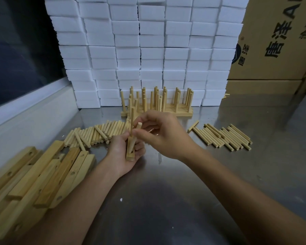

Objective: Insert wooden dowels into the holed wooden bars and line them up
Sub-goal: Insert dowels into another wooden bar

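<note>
My left hand grips a holed wooden bar pointing away from me over the steel table. One dowel stands upright in the bar. My right hand pinches a second dowel, tilted, its lower end at the bar. Behind the hands stand finished bars with upright dowels, lined up side by side. Loose dowels lie in a pile at the left and another at the right. Bare holed bars are heaped at the near left.
A wall of white foam blocks rises at the back of the steel table. Cardboard boxes stand at the back right. A white ledge under a dark window runs along the left.
</note>
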